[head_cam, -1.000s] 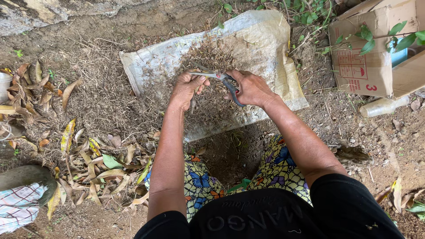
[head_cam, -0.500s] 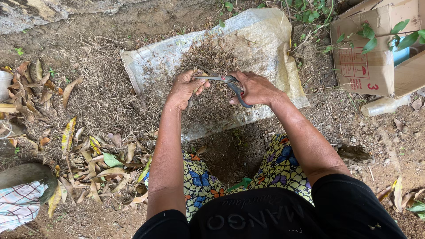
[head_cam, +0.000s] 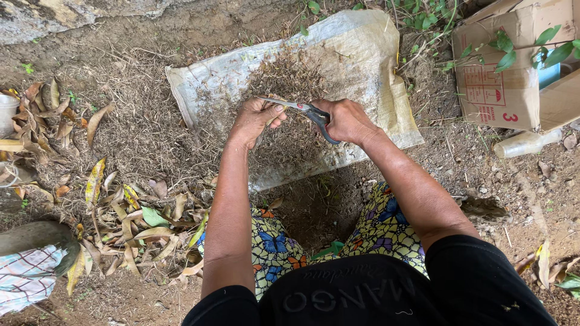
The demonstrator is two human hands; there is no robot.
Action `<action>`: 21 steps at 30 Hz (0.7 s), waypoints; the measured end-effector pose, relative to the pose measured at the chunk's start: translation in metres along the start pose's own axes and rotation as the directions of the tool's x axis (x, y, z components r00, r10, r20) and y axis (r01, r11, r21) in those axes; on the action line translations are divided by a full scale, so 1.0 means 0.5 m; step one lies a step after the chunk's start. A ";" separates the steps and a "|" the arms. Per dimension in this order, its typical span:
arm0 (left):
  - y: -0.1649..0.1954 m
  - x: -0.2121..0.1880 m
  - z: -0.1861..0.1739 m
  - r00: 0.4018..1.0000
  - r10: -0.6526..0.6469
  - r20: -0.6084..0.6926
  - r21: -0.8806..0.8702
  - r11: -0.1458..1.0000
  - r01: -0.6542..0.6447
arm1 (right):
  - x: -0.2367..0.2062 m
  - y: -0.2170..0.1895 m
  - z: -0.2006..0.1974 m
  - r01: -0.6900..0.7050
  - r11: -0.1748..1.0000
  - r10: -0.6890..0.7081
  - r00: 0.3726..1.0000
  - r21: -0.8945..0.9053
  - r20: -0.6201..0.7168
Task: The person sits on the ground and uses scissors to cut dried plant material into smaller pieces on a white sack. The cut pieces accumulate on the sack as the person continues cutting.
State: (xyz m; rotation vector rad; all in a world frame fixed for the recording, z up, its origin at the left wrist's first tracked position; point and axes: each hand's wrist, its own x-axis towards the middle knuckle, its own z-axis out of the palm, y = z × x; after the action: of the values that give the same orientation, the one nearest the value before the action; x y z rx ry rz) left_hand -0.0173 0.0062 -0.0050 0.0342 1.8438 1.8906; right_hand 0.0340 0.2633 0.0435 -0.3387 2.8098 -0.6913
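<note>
Over the woven sack point(head_cam: 362, 66) spread flat on the bare earth, I see both hands meeting above a heap of dry chopped plant matter point(head_cam: 284, 84) that lies on the sack's middle. Right hand point(head_cam: 347, 121): fingers closed through the dark handles of a pair of scissors point(head_cam: 302, 110), whose blades point toward the person's left and stand slightly parted. Left hand point(head_cam: 254, 118): fingers curled together right at the blade tips, pinching something thin and pale (too small for me to tell what it is). Both forearms reach forward from black sleeves, above a patterned yellow and blue cloth point(head_cam: 272, 247) over the knees.

Surroundings: dry fallen leaves point(head_cam: 127, 205) lie scattered on the ground on the person's left, well apart from the sack. A cardboard box point(head_cam: 507, 72) stands on the person's right, just beyond the sack's edge, with green leaves hanging over it. A clear plastic bottle point(head_cam: 525, 143) lies on its side near the foot of the box. A checked cloth point(head_cam: 24, 278) shows at the lower left corner of the view
</note>
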 end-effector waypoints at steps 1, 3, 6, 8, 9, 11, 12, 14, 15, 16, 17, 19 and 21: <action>-0.001 0.001 -0.001 1.000 -0.003 0.017 -0.012 1.000 0.003 | -0.001 -0.003 -0.003 0.005 1.000 -0.005 1.000 -0.027 0.026; -0.004 0.002 -0.001 0.999 -0.010 0.052 -0.039 0.999 0.012 | -0.001 -0.008 -0.008 0.016 0.997 -0.009 0.997 -0.081 0.081; -0.014 0.006 0.004 0.997 -0.010 0.080 -0.055 0.998 0.014 | 0.001 -0.016 -0.002 0.010 0.998 -0.008 0.999 -0.056 0.044; -0.017 0.009 0.002 0.995 -0.009 0.097 -0.048 0.999 0.014 | -0.002 -0.009 0.005 0.070 0.998 -0.070 0.998 -0.001 -0.003; -0.018 0.010 0.000 0.995 -0.007 0.104 -0.044 0.999 0.011 | -0.001 -0.005 0.009 0.102 0.994 -0.102 0.994 0.024 -0.030; -0.018 0.010 -0.005 0.995 -0.016 0.100 -0.047 0.999 0.021 | 0.000 0.002 0.020 0.070 0.997 -0.069 0.998 0.041 -0.007; -0.017 0.010 -0.007 0.995 -0.020 0.098 -0.049 0.999 0.025 | 0.002 0.005 0.025 0.053 0.997 -0.053 0.999 0.049 0.003; -0.013 0.009 -0.011 0.993 -0.025 0.111 -0.054 0.998 0.032 | 0.006 0.008 0.030 0.018 1.000 -0.018 0.999 0.014 0.036; -0.010 0.009 -0.011 0.993 -0.027 0.118 -0.055 0.998 0.034 | 0.007 0.008 0.029 0.001 1.000 -0.001 0.999 -0.004 0.052; -0.008 0.008 -0.010 0.992 -0.030 0.121 -0.050 0.998 0.036 | 0.007 0.008 0.029 0.021 1.000 -0.021 0.999 0.011 0.046; -0.006 0.007 -0.009 0.992 -0.032 0.125 -0.045 0.998 0.038 | 0.007 0.006 0.027 0.041 0.999 -0.042 0.998 0.026 0.039; -0.005 0.006 -0.005 0.990 -0.031 0.136 -0.029 0.999 0.035 | 0.006 0.003 0.025 0.064 0.998 -0.065 0.998 0.025 0.026; -0.006 0.007 -0.002 0.988 -0.029 0.151 -0.007 1.000 0.030 | 0.005 0.002 0.025 0.069 0.998 -0.069 0.997 -0.004 0.016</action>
State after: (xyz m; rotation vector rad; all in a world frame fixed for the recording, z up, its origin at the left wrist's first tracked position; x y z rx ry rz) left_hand -0.0196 0.0063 -0.0090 0.1419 1.7250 1.8241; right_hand 0.0349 0.2581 0.0317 -0.4419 2.7965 -0.6931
